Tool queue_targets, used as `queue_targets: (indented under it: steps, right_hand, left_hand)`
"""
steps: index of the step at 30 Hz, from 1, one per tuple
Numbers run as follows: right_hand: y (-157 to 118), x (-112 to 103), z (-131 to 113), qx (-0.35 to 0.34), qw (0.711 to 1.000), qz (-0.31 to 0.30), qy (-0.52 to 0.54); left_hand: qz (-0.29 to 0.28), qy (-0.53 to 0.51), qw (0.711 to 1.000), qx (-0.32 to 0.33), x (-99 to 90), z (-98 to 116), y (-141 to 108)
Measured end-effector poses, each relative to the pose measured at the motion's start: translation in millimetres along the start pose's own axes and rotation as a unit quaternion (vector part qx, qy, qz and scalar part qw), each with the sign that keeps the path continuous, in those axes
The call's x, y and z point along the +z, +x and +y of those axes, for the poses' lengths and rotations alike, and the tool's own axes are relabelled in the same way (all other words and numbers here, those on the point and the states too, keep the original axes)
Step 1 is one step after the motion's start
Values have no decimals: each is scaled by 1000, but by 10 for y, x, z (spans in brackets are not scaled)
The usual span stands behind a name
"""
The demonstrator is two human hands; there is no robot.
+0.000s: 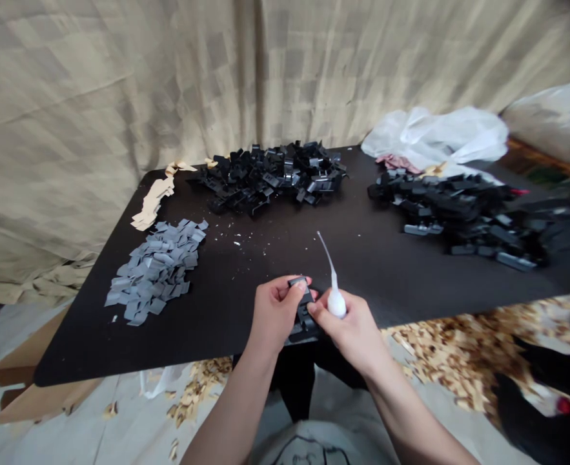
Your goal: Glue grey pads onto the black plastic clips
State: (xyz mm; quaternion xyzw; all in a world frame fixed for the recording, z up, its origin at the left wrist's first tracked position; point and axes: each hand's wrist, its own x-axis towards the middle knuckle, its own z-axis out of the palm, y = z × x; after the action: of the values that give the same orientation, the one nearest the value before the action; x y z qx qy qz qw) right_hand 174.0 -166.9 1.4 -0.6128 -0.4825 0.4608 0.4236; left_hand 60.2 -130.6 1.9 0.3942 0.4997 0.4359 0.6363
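Near the table's front edge, my left hand (275, 309) is closed on a small black plastic part (304, 292), its thumb pressing on top. My right hand (355, 326) is wrapped round a white bottle (335, 302) with a long thin nozzle that points up and away from me. The right fingertips also touch the black part or lie close against it. Below the hands, another black piece (304, 330) rests at the table edge; whether it joins the held part I cannot tell.
Grey flat pieces (161, 268) lie heaped at the left, beside pale strips (153, 203). Black parts form a pile (275, 177) at the back and another (459, 213) at the right. White plastic bags (439, 135) sit behind. Tan scraps (459, 349) cover the floor.
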Motion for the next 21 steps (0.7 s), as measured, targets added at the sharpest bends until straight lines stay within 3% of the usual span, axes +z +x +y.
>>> queue_targets:
  steps: [3, 7, 10, 14, 21]
  right_hand:
    - [9, 5, 23, 8, 1000, 7, 5]
    - [26, -17, 94, 36, 999, 3, 23]
    - [40, -32, 127, 58, 997, 15, 54]
    - [53, -51, 113, 101, 987, 26, 125]
    - [46, -139, 104, 112, 970, 48, 210]
  left_hand:
    - [-5, -1, 1000, -13, -11, -5, 19]
    - [-63, -22, 995, -75, -54, 6, 58]
    - [-111, -76, 983, -126, -80, 45, 81]
    - [-113, -169, 964, -174, -91, 121, 82]
    - [-150, -257, 939, -172, -137, 133, 63]
